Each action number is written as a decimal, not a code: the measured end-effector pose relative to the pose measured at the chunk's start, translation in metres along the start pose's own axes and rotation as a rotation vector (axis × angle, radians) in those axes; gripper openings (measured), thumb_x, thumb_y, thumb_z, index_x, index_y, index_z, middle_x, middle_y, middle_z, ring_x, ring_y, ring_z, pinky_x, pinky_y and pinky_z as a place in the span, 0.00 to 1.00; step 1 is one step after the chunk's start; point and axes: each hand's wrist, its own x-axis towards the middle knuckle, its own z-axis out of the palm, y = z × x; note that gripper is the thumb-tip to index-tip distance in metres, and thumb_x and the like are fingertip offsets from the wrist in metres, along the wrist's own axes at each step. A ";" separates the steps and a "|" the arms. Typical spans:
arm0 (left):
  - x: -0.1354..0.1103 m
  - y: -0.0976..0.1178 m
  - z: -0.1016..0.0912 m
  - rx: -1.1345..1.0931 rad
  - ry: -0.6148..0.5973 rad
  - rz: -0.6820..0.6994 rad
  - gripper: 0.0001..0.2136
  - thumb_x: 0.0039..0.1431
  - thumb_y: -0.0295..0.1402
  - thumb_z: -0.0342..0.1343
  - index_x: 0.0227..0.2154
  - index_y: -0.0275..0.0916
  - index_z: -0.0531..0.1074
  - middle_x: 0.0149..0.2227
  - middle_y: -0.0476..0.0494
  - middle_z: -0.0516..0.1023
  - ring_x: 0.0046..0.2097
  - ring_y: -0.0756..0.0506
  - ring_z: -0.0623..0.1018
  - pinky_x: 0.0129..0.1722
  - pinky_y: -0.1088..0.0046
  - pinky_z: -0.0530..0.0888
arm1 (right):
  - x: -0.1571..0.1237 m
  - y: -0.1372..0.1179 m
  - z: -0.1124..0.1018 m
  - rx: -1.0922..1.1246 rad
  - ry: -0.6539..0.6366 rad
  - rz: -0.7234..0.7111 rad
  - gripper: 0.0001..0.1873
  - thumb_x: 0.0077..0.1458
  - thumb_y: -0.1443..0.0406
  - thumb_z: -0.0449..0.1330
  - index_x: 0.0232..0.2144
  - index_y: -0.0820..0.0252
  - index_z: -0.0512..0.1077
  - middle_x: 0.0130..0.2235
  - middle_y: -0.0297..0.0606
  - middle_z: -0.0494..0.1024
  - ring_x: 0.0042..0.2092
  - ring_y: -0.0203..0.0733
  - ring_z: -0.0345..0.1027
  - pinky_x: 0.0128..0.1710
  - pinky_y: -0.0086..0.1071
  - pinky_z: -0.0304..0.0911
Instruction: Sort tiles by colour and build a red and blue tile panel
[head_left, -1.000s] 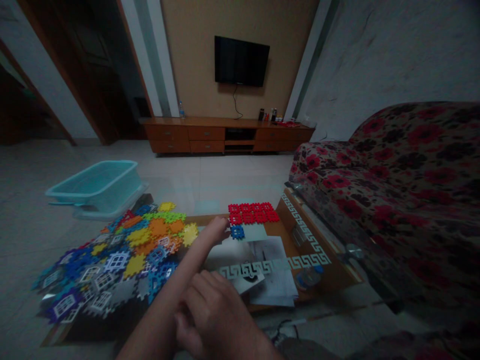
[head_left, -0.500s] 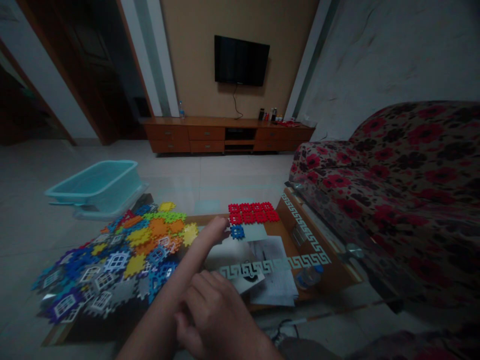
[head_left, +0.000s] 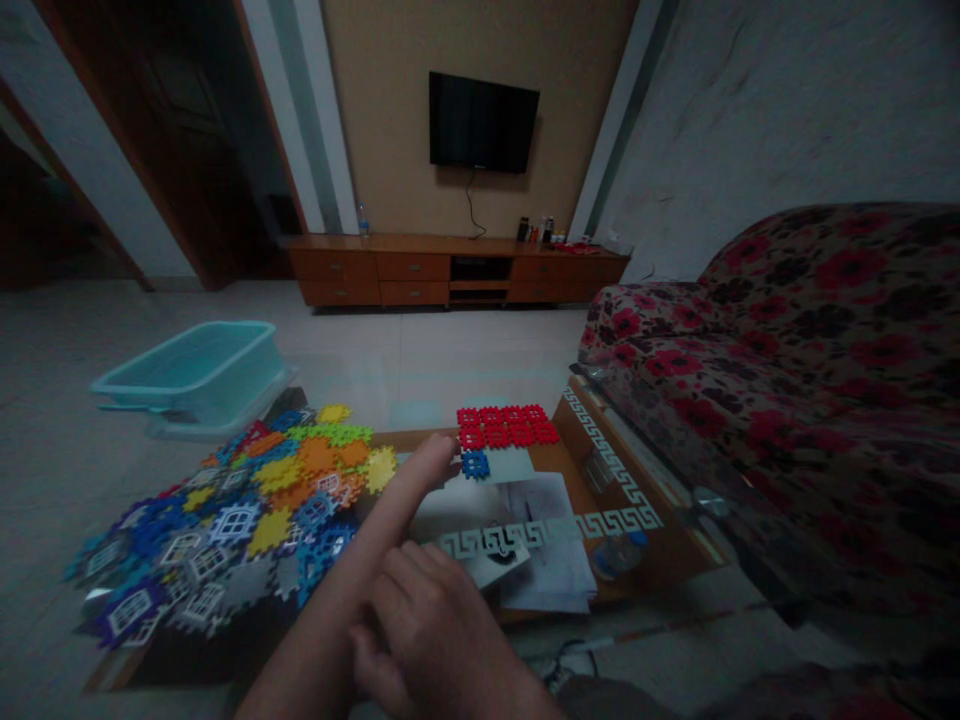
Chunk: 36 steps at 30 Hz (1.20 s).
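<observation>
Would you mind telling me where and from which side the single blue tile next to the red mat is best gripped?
Take the blue tile by its near and right edges, coming from the near right. It lies flat on the glass table; its far edge abuts the red mat, and the left hand covers its left side. Probably tilt one edge up first, since flat tiles offer little to pinch.
</observation>
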 end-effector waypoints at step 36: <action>-0.133 -0.066 -0.063 0.083 0.351 -0.238 0.19 0.60 0.35 0.53 0.54 0.36 0.69 0.51 0.35 0.71 0.54 0.39 0.73 0.55 0.63 0.69 | 0.001 -0.001 -0.002 -0.086 -0.298 0.136 0.08 0.59 0.65 0.55 0.38 0.62 0.72 0.41 0.43 0.76 0.43 0.47 0.69 0.43 0.38 0.62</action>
